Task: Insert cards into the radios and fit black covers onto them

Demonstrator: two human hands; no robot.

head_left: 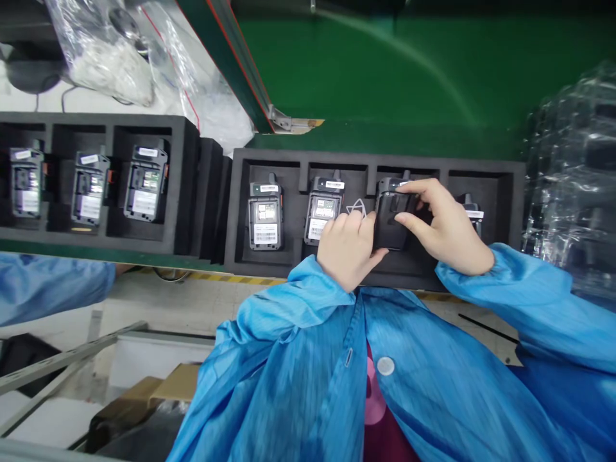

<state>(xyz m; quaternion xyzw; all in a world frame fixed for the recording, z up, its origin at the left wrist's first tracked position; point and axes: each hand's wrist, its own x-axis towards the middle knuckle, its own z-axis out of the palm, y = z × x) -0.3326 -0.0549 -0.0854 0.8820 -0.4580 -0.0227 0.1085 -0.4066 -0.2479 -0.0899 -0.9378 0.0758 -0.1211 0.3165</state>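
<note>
A dark handheld device (391, 221) with a stub antenna lies in the third compartment of a black foam tray (332, 157). A plain dark cover hides its back. Along its left side sits my left hand (347, 247), closed, the fingers curled and the thumb at the lower edge. My right hand (445, 228) grips the upper right part of the same device between thumb and forefinger. A thin white cord (357, 206) shows above my left knuckles. Two similar devices, one at far left (265, 215) and one beside my left hand (325, 205), have open backs with white labels.
Another device (474, 215) is partly hidden behind my right hand. To the left, a second foam tray (180, 186) holds several open-backed devices. Stacked clear plastic trays (577, 186) stand at right, plastic bags (125, 64) at upper left. Another person's sleeve (52, 285) enters from the left.
</note>
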